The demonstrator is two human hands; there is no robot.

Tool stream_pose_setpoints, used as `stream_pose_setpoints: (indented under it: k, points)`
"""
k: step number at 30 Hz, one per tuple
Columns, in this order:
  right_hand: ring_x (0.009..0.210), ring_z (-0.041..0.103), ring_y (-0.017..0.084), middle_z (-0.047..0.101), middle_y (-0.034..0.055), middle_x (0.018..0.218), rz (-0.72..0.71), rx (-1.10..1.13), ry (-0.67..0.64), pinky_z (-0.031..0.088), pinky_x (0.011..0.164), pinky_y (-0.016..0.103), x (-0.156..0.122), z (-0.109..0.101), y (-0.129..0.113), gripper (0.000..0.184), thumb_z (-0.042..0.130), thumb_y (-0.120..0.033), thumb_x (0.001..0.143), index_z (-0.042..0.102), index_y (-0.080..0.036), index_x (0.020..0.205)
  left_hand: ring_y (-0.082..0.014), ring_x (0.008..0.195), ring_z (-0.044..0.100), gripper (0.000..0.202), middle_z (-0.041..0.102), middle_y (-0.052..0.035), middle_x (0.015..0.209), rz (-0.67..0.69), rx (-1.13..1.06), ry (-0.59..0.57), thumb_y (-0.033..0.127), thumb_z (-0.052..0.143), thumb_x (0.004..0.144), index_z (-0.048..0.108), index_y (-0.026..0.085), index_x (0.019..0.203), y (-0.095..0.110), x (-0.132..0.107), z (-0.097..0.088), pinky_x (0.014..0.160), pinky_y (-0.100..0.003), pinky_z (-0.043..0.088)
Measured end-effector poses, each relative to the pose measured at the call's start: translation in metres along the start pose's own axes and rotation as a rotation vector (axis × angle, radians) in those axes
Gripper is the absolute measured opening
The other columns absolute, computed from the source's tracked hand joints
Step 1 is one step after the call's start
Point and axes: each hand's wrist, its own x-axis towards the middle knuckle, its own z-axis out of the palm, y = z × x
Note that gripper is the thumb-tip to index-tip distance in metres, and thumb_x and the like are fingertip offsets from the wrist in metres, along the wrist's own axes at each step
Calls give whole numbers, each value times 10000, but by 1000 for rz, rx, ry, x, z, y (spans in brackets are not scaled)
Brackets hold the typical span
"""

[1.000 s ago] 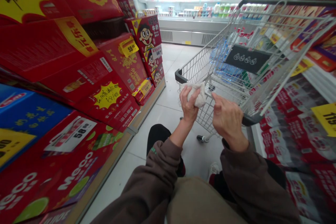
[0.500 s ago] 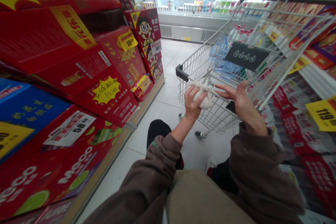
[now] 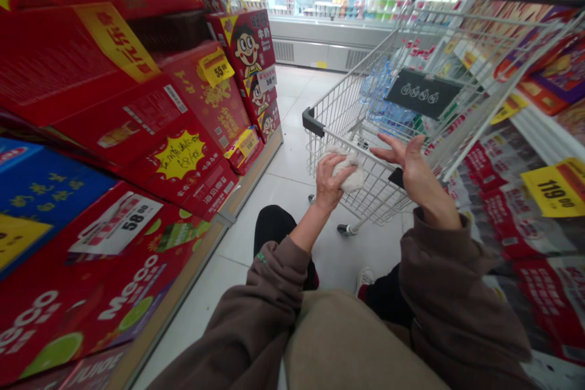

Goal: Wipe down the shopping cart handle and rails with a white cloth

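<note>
My left hand (image 3: 329,183) grips a crumpled white cloth (image 3: 350,172) just in front of the wire wall of a metal shopping cart (image 3: 340,106). My right hand (image 3: 408,169) is held up to the right of the cloth, empty, with its fingers spread and its palm turned inward. Its fingertips are close to the cart's top rail, and I cannot tell whether they touch it. Bottled water in blue-tinted packs (image 3: 381,94) lies inside the cart, partly behind the wire. Brown sleeves cover both my forearms.
Stacked red boxes (image 3: 114,67) with yellow price signs line the left of the aisle. Red packs and a yellow price tag (image 3: 554,187) fill the shelves on the right. A refrigerated display case (image 3: 320,24) stands ahead, beyond the white tile floor (image 3: 292,158).
My right hand has opened and moved away from the cloth to the right, rising a little. My left hand keeps its hold on the cloth.
</note>
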Motion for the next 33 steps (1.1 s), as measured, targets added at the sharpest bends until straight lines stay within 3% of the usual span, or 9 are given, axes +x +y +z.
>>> stream_pose_setpoints:
  k: [3, 7, 12, 15, 19, 22, 28, 33]
  points:
    - [1401, 577, 392, 762, 99, 1302, 148, 11, 49, 354, 1172, 694, -2, -5, -14, 987, -104, -779, 920, 519, -333, 1543, -267, 1366, 490, 215, 626, -53, 1340, -28, 5, -31, 354, 602, 1004, 762, 314, 1142, 7, 4, -5, 1193, -502, 406]
    - [1394, 581, 373, 752, 115, 1319, 66, -65, 112, 401, 1155, 622, 3, -7, -17, 1034, -83, -831, 891, 485, -301, 1572, -271, 1394, 473, 231, 613, -52, 1359, -14, 8, -14, 409, 614, 997, 763, 311, 1144, 19, 11, -2, 1210, -498, 402]
    - [1389, 591, 322, 775, 100, 1264, -100, -70, 105, 409, 1175, 549, 16, -5, -9, 1058, -97, -831, 892, 494, -269, 1566, -266, 1364, 487, 229, 628, -59, 1331, -58, -3, -44, 246, 589, 985, 774, 279, 1115, 12, 10, 9, 1196, -486, 412]
    - [1347, 621, 336, 794, 97, 1203, -84, -117, 87, 432, 1136, 552, 26, -5, -4, 1055, -104, -822, 902, 514, -266, 1551, -276, 1366, 485, 273, 622, -63, 1361, -94, -4, -70, 201, 594, 964, 768, 281, 1158, 9, 14, 13, 1174, -493, 417]
    - [1145, 713, 371, 807, 134, 1103, 0, -250, -9, 510, 978, 541, 40, -9, 9, 1081, -95, -836, 894, 581, -241, 1491, -285, 1337, 504, 332, 624, -76, 1360, -93, 9, -77, 138, 612, 928, 769, 283, 1182, 12, 23, 19, 1126, -486, 442]
    - [1050, 731, 345, 803, 148, 1072, -65, -322, -62, 513, 935, 500, 49, -18, 23, 1058, -68, -828, 912, 592, -201, 1450, -279, 1343, 503, 401, 625, -70, 1361, -83, 1, -85, 65, 594, 907, 772, 303, 1176, 18, 27, 26, 1123, -482, 435]
    - [1074, 724, 295, 780, 144, 1142, -196, -232, -110, 502, 963, 451, 51, -43, 44, 952, -9, -794, 963, 581, -170, 1374, -286, 1348, 499, 440, 631, -76, 1350, 62, -28, -74, 24, 616, 883, 772, 314, 1175, 37, 26, 46, 1123, -490, 425]
    - [1048, 726, 308, 781, 144, 1107, -225, -211, -147, 518, 965, 479, 49, -54, 54, 952, -15, -807, 947, 592, -182, 1331, -274, 1325, 518, 353, 657, -82, 1312, 221, 38, -44, 105, 652, 925, 769, 322, 1177, 49, 24, 59, 1105, -488, 444]
